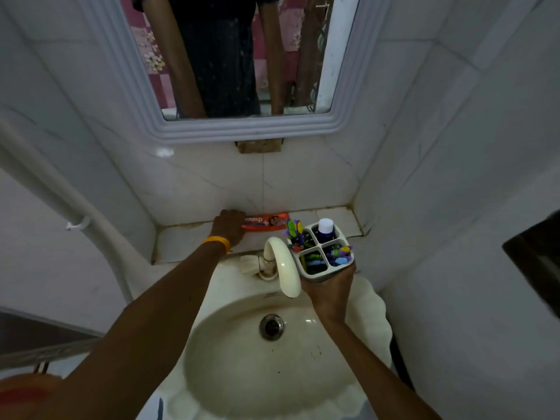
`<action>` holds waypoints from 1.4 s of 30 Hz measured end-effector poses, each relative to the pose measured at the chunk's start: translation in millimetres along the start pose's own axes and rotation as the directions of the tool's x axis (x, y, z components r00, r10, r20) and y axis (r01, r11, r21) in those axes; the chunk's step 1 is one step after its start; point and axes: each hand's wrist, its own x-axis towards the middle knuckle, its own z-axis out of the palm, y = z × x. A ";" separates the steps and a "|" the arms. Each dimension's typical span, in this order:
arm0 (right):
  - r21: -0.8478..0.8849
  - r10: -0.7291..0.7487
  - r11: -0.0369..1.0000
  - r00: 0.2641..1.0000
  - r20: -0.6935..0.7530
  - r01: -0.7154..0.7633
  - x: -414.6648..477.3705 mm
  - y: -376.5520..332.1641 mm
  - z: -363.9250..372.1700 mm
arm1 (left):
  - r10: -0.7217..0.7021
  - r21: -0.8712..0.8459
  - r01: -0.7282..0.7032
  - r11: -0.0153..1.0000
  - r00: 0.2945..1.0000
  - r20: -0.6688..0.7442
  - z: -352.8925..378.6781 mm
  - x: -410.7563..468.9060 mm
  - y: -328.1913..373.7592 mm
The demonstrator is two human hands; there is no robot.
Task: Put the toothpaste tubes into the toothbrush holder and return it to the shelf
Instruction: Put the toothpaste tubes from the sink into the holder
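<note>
A red-orange toothpaste tube (268, 221) lies flat on the tiled shelf (181, 241) against the back wall. My left hand (229, 226), with a yellow band on the wrist, rests on the tube's left end, fingers curled over it. My right hand (328, 291) holds a white toothbrush holder (321, 275) with four compartments from below, above the sink's right side. Several coloured toothbrushes fill three compartments. A dark bottle with a white cap (325, 226) stands in the back right one.
A cream tap (283, 268) arches over the white sink (212, 359) just left of the holder. A framed mirror (242, 128) hangs above the shelf. Tiled walls close in on the left and right. A white pipe (72, 204) runs down the left.
</note>
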 end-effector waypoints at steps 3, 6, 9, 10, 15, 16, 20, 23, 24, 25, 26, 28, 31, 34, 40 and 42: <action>0.004 -0.005 1.000 1.000 0.009 0.005 -0.3 0.0 -0.4 | 0.012 0.067 -0.011 0.998 1.000 -0.023 5.6 1.0 -0.5; 0.033 -0.016 0.999 1.000 0.020 0.015 -1.1 -3.1 -1.3 | 0.019 0.061 -0.017 0.998 0.999 -0.029 8.2 -1.6 -4.2; 0.048 -0.012 0.999 1.000 0.018 0.011 -1.3 -5.1 -1.4 | 0.042 -0.137 -0.053 0.989 0.996 -0.083 -10.7 -9.4 -2.2; 0.047 -0.008 0.999 1.000 0.017 0.007 -1.4 -4.1 -1.4 | 0.049 -0.211 -0.073 0.975 0.991 -0.121 -22.1 -13.9 -0.6; 0.051 0.003 0.999 1.000 0.020 -0.004 -0.5 -0.3 -1.7 | 0.006 -0.427 -0.208 0.880 0.904 -0.428 -95.7 -51.3 13.2; 0.056 0.000 0.998 1.000 0.021 -0.001 -0.1 -1.5 -1.7 | -0.010 -0.455 -0.235 0.859 0.881 -0.474 -110.7 -60.2 18.5; 0.050 0.008 0.999 1.000 0.011 -0.008 4.1 -6.8 0.0 | 0.005 -0.456 -0.351 0.818 0.797 -0.604 -158.6 -89.9 44.7; 0.040 0.029 0.999 0.999 0.020 -0.030 8.6 -4.2 -0.7 | 0.063 -0.444 -0.424 0.790 0.775 -0.628 -176.7 -109.3 65.7; 0.029 0.032 0.999 0.999 0.021 -0.032 9.2 -2.6 -1.3 | 0.093 -0.433 -0.445 0.784 0.774 -0.627 -179.2 -115.4 73.5; 0.020 0.029 0.999 0.999 0.024 -0.029 8.7 -1.3 -1.7 | 0.123 -0.417 -0.457 0.785 0.776 -0.619 -180.2 -121.0 81.8; 0.011 0.020 1.000 1.000 0.023 -0.020 7.1 -1.7 -2.8 | 0.149 -0.403 -0.459 0.792 0.785 -0.601 -179.5 -125.5 89.9; -0.011 -0.006 1.000 1.000 0.012 0.007 3.9 -0.2 -2.4 | 0.192 -0.385 -0.439 0.812 0.823 -0.535 -174.1 -130.7 104.4; -0.027 -0.021 0.999 1.000 -0.002 0.021 2.1 -1.6 -2.2 | 0.246 -0.353 -0.398 0.847 0.882 -0.403 -160.2 -132.2 118.1; -0.040 -0.020 0.999 1.000 0.008 0.020 5.3 -0.5 -2.8 | 0.257 -0.306 -0.357 0.883 0.911 -0.322 -147.4 -132.1 123.6; -0.052 0.001 0.999 1.000 0.002 -0.001 5.7 1.1 -3.5 | 0.190 -0.232 -0.244 0.941 0.953 -0.235 -134.2 -126.4 134.1; -0.050 -0.004 0.999 1.000 0.010 0.005 5.5 0.7 -3.6 | 0.157 -0.236 -0.207 0.949 0.964 -0.212 -133.0 -124.6 138.0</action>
